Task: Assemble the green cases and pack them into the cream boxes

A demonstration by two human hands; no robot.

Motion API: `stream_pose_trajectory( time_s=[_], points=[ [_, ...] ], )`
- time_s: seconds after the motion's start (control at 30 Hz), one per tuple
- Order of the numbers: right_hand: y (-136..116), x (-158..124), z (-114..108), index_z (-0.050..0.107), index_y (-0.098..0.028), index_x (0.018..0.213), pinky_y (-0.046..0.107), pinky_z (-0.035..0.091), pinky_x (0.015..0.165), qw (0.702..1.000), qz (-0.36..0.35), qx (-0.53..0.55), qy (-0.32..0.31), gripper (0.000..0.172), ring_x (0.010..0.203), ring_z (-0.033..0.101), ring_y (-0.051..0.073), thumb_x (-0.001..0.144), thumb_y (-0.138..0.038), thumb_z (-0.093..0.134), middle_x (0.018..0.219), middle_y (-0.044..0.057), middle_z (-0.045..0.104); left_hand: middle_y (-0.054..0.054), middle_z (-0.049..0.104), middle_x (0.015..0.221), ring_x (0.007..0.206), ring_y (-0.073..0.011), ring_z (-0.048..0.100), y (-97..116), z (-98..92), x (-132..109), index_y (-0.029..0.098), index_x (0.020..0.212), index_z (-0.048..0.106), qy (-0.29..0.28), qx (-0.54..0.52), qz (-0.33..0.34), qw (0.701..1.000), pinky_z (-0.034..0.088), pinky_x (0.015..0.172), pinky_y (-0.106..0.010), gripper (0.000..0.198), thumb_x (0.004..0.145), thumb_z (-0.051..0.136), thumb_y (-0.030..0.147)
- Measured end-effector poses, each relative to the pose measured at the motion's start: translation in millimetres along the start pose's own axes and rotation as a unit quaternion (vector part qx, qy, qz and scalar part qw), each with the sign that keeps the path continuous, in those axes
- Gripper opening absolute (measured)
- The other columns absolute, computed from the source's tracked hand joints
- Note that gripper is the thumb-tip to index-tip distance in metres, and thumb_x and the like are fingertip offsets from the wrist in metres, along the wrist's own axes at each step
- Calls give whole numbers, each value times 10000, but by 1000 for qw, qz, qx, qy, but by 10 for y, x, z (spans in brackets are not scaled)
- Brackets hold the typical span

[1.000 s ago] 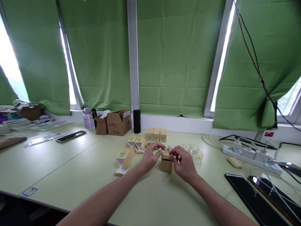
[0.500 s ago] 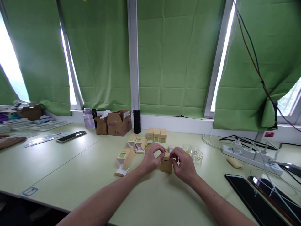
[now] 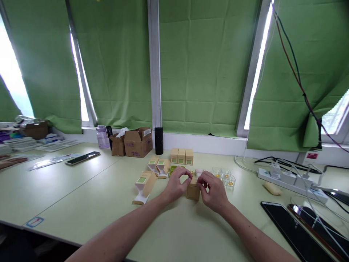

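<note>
Here, the small box [image 3: 193, 193] sits between left fingers [image 3: 186, 183] and right fingers [image 3: 203, 177], both gripping its top.

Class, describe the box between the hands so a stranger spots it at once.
Find the pale table below the green blinds, then the left hand and right hand. Between them stands the small brown box; unlike neighbouring boxes with green labels, it shows none.

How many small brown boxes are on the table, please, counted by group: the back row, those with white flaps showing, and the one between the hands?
Back-row boxes: 3
Boxes with white flaps showing: 3
Box between the left hand and right hand: 1
Total: 7
</note>
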State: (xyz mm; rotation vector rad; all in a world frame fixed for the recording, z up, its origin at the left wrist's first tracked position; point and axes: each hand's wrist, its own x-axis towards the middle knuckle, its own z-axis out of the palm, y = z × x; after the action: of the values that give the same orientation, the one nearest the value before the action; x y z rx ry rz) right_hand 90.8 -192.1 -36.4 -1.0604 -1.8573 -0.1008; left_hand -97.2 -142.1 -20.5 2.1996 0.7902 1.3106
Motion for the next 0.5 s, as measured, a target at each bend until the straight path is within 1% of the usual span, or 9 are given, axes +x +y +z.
stream_pose_trajectory(
  time_s=[0.5],
  points=[
    [21, -1, 10, 518, -215, 733, 267, 308, 579, 1000, -7, -9, -1, 162, 626, 487, 141, 766, -62, 561, 719, -12, 567, -61, 704, 941, 987, -256, 613, 1, 10, -10, 215, 870, 692, -15, 3, -8, 1000, 470, 929, -407, 139, 790, 597, 152]
  ],
)
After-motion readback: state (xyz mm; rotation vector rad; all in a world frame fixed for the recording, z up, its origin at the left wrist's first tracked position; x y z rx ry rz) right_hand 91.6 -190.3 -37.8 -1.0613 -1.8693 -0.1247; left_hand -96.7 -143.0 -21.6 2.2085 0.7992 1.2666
